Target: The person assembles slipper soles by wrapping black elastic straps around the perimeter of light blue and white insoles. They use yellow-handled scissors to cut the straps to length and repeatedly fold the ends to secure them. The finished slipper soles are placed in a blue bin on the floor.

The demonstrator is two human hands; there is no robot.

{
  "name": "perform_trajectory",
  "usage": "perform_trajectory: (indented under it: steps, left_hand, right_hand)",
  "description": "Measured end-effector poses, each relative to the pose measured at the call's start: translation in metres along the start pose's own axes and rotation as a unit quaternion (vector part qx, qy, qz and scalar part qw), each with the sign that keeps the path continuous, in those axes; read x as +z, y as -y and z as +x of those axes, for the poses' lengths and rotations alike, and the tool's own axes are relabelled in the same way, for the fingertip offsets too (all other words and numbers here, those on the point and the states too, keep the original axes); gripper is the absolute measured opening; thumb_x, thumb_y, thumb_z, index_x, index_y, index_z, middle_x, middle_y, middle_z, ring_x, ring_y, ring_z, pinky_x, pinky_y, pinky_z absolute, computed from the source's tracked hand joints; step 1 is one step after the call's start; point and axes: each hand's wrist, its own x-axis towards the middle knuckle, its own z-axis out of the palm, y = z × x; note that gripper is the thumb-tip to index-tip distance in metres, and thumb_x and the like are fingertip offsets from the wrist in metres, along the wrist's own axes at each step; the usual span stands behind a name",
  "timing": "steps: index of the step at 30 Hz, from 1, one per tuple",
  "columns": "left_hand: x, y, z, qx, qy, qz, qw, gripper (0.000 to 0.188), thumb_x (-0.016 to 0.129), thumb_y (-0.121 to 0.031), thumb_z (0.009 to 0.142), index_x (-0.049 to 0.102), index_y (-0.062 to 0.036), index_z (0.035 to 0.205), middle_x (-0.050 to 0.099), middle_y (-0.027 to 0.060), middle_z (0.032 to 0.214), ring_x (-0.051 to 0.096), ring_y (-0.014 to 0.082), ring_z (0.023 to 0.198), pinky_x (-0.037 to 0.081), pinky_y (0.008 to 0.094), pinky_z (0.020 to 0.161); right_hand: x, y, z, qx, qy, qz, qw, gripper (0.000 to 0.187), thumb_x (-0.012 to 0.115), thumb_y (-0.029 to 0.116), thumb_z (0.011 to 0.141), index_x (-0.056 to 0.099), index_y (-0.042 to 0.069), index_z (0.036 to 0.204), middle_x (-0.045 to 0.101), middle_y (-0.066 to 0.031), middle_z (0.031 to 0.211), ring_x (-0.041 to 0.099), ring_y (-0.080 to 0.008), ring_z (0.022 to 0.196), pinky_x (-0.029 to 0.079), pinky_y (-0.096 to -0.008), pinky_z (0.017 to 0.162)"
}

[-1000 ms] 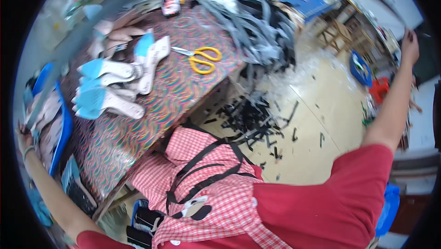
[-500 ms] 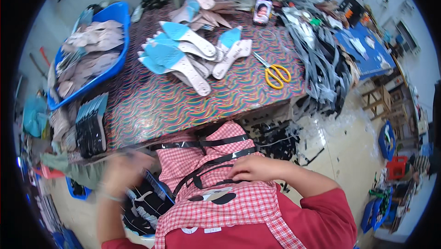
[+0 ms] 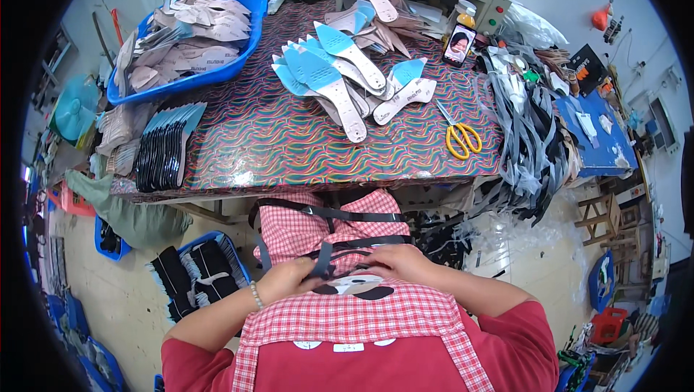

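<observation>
On the left of the desk (image 3: 238,153), a blue tray (image 3: 249,2) is holding a heap of grey insoles, and a row of dark-edged insoles (image 3: 165,148) is standing on edge near the front rim. Below the desk on that side, a blue bin (image 3: 210,265) is sitting on the floor with black strips in it.

In the lap, over a red-checked apron (image 3: 347,320), both hands are working dark straps (image 3: 325,251) that are lying across the apron. The left hand (image 3: 289,280), a bead bracelet at its wrist, is pinching a strap; its fingers (image 3: 312,270) are closed on it. The right hand (image 3: 394,262) is lying just beside it, fingers together, pressing down on the same straps.

At desk centre, blue-tipped insoles (image 3: 329,78) are lying fanned in a pile. A phone (image 3: 459,45) is standing propped behind them. Yellow scissors (image 3: 461,139) are lying right of the pile, well apart from the hands. At the right end, a mass of grey straps (image 3: 528,132) is hanging over the desk edge. A blue board (image 3: 600,139) is lying beyond them, with a wooden stool (image 3: 598,218) beneath.
</observation>
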Motion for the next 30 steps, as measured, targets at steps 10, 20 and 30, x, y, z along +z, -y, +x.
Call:
perform_trajectory:
  steps: [10, 20, 30]
  left_hand:
    - [0.011, -0.009, -0.007, -0.017, -0.043, -0.051, 0.998, 0.041, 0.071, -0.034, 0.080, 0.054, -0.0029, 0.101, 0.060, 0.0167, 0.082, 0.061, 0.0357, 0.074, 0.048, 0.0417, 0.066]
    - [0.045, 0.043, -0.053, -0.158, -0.104, 0.116, 0.975, 0.025, 0.062, -0.025, 0.085, 0.053, -0.0076, 0.101, 0.057, 0.0120, 0.099, 0.062, 0.0351, 0.079, 0.051, 0.0444, 0.065]
    - [-0.051, 0.022, 0.004, -0.188, -0.206, -0.419, 0.864, 0.028, 0.047, -0.031, 0.099, 0.055, -0.0042, 0.096, 0.048, -0.0024, 0.066, 0.047, 0.0075, 0.057, 0.040, 0.0237, 0.049]
  right_hand:
    - [0.035, -0.008, 0.016, -0.190, -0.210, -0.189, 0.940, 0.018, 0.067, 0.025, 0.079, 0.058, 0.010, 0.080, 0.051, -0.0018, 0.073, 0.057, -0.0186, 0.070, 0.047, -0.0326, 0.060]
    - [0.022, -0.030, -0.004, -0.016, 0.045, -0.084, 0.995, 0.024, 0.061, 0.019, 0.082, 0.059, 0.011, 0.105, 0.057, -0.0078, 0.096, 0.060, -0.0286, 0.092, 0.048, -0.0411, 0.077]
    - [-0.063, -0.054, 0.036, 0.107, -0.152, 0.324, 0.928, 0.027, 0.054, 0.016, 0.095, 0.061, 0.001, 0.117, 0.064, -0.0106, 0.104, 0.060, -0.0183, 0.100, 0.047, -0.0284, 0.085]
